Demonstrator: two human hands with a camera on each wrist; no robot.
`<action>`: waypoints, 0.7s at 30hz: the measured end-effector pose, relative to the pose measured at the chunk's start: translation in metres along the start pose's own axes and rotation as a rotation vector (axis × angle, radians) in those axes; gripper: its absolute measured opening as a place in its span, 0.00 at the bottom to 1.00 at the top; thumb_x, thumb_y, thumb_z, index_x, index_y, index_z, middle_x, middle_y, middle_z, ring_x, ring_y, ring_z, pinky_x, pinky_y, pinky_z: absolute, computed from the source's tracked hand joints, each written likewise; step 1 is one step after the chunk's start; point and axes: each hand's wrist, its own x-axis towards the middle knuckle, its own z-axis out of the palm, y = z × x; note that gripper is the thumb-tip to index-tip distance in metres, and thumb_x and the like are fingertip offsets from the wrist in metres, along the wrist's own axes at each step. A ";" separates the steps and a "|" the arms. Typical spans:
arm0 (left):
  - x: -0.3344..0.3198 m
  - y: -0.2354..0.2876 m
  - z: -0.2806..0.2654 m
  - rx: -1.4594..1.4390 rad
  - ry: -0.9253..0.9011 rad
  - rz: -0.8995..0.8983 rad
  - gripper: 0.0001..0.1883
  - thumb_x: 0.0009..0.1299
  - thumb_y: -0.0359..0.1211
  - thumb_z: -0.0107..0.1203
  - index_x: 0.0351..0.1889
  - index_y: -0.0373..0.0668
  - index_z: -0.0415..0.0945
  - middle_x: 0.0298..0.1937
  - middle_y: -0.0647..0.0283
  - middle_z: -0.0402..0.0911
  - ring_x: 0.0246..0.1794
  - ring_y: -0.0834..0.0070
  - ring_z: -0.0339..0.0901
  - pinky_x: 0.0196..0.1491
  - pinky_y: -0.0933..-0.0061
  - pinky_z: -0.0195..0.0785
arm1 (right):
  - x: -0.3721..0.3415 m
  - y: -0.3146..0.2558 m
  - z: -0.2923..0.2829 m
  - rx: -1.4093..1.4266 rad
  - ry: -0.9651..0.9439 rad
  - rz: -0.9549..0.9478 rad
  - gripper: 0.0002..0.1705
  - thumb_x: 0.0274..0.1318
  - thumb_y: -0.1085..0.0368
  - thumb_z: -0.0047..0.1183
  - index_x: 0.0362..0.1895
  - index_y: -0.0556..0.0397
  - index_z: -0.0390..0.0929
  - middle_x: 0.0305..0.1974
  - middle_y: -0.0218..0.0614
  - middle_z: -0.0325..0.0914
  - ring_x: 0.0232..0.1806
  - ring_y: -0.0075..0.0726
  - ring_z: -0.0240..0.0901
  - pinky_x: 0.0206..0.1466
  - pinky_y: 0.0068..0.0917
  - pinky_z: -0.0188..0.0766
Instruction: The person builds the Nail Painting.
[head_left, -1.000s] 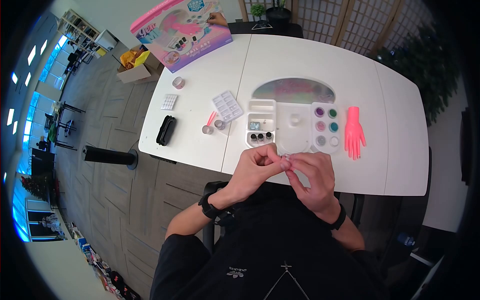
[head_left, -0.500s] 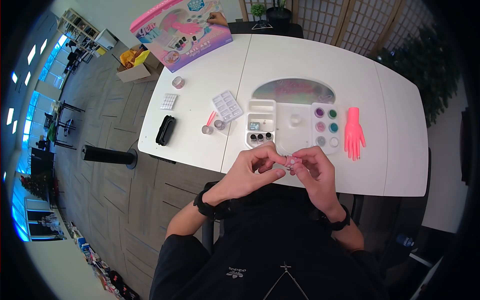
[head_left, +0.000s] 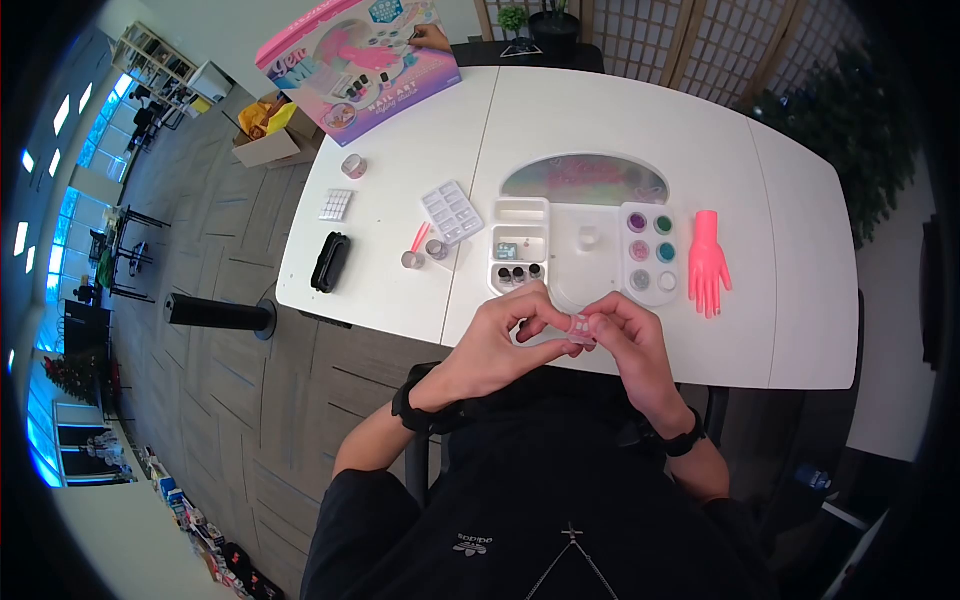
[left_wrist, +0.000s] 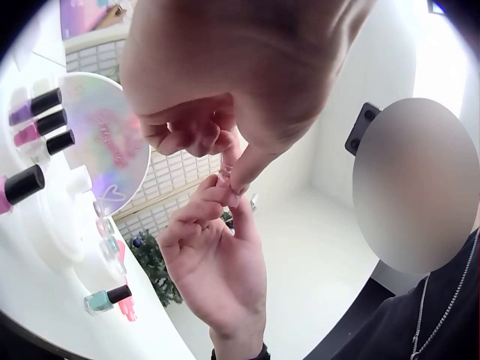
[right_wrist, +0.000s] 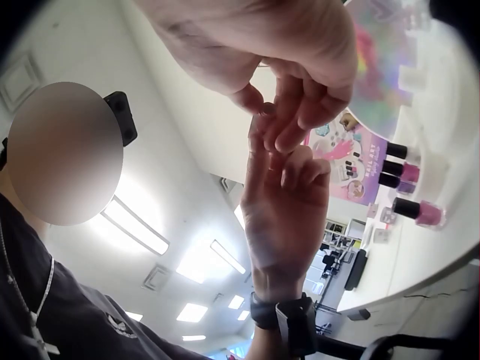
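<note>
Above the table's near edge, the left hand [head_left: 495, 345] and right hand [head_left: 635, 350] meet at their fingertips around a small clear, pinkish piece [head_left: 582, 328]. The left thumb and index finger pinch its left side; the right thumb and fingers grip its right side. In the left wrist view, the left hand [left_wrist: 232, 67] is above and the right hand [left_wrist: 217, 262] below, fingertips touching. The right wrist view shows the right hand [right_wrist: 262, 45] above the upright left hand [right_wrist: 285, 217]; fingers mostly hide the piece.
Beyond the hands stands a white tray [head_left: 565, 270] with bottles [head_left: 520, 274] and glitter pots [head_left: 639, 252]. A pink model hand [head_left: 708, 262] lies at right. Leftward are a white compartment tray [head_left: 452, 212], black case [head_left: 330, 262], small jars [head_left: 354, 166] and a box [head_left: 365, 75].
The fingertips have shifted around the small piece. The left thumb moved away from the right fingers, then came back up toward the piece; the right thumb now lies over its right side.
</note>
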 end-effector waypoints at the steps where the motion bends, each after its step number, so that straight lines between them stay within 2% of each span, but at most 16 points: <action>1: 0.001 0.002 0.000 -0.003 0.003 -0.002 0.10 0.71 0.29 0.75 0.49 0.44 0.91 0.32 0.73 0.66 0.33 0.83 0.60 0.42 0.76 0.60 | 0.000 -0.002 0.002 -0.016 0.012 0.006 0.12 0.83 0.62 0.52 0.53 0.59 0.81 0.42 0.37 0.90 0.43 0.27 0.86 0.52 0.27 0.77; 5: 0.001 0.003 0.002 -0.015 0.033 -0.023 0.07 0.73 0.29 0.75 0.46 0.41 0.92 0.31 0.73 0.67 0.32 0.83 0.61 0.41 0.76 0.62 | 0.001 -0.002 0.003 -0.065 0.000 0.003 0.14 0.84 0.59 0.52 0.52 0.58 0.81 0.40 0.35 0.89 0.42 0.27 0.86 0.52 0.28 0.75; 8: 0.001 0.004 0.004 -0.060 0.062 -0.054 0.05 0.74 0.29 0.74 0.45 0.40 0.92 0.31 0.73 0.67 0.32 0.83 0.61 0.40 0.76 0.63 | 0.001 0.004 -0.002 -0.062 -0.027 0.012 0.15 0.85 0.59 0.50 0.54 0.59 0.81 0.45 0.37 0.89 0.46 0.28 0.86 0.53 0.29 0.75; 11: 0.001 -0.003 0.008 -0.077 0.116 -0.069 0.05 0.75 0.29 0.73 0.45 0.40 0.92 0.31 0.73 0.65 0.31 0.85 0.61 0.40 0.77 0.63 | -0.002 0.002 0.005 -0.139 0.059 -0.056 0.17 0.84 0.57 0.50 0.57 0.59 0.81 0.53 0.42 0.88 0.52 0.33 0.86 0.56 0.31 0.76; 14: 0.001 -0.008 0.010 -0.113 0.193 -0.072 0.04 0.77 0.29 0.71 0.45 0.39 0.92 0.31 0.75 0.64 0.32 0.87 0.60 0.40 0.77 0.63 | -0.006 0.005 0.009 -0.586 0.206 -0.471 0.19 0.77 0.62 0.61 0.63 0.59 0.79 0.57 0.47 0.86 0.58 0.44 0.85 0.61 0.35 0.77; 15: 0.002 -0.010 0.009 -0.135 0.203 -0.085 0.04 0.78 0.29 0.71 0.45 0.38 0.92 0.31 0.76 0.64 0.32 0.87 0.60 0.39 0.78 0.62 | -0.007 0.015 0.006 -0.714 0.255 -0.654 0.22 0.66 0.67 0.69 0.62 0.54 0.82 0.58 0.45 0.85 0.57 0.50 0.84 0.62 0.39 0.76; 18: 0.004 -0.012 0.009 -0.204 0.224 -0.124 0.05 0.80 0.29 0.69 0.46 0.36 0.91 0.32 0.77 0.65 0.33 0.89 0.61 0.39 0.79 0.62 | -0.007 0.010 0.004 -1.050 0.166 -0.903 0.25 0.57 0.73 0.73 0.60 0.50 0.84 0.62 0.42 0.83 0.58 0.50 0.82 0.61 0.41 0.75; 19: 0.004 -0.010 0.009 -0.231 0.224 -0.134 0.06 0.80 0.30 0.69 0.46 0.36 0.91 0.32 0.77 0.66 0.33 0.89 0.61 0.39 0.79 0.62 | -0.007 0.011 0.007 -1.090 0.177 -0.894 0.28 0.52 0.74 0.74 0.59 0.47 0.86 0.63 0.39 0.82 0.60 0.49 0.82 0.59 0.42 0.75; 21: 0.004 -0.011 0.009 -0.261 0.216 -0.153 0.07 0.81 0.30 0.68 0.46 0.35 0.91 0.32 0.77 0.70 0.34 0.90 0.63 0.40 0.80 0.63 | -0.004 0.014 0.009 -1.142 0.202 -0.903 0.28 0.52 0.74 0.75 0.59 0.47 0.87 0.62 0.39 0.82 0.60 0.49 0.82 0.59 0.42 0.75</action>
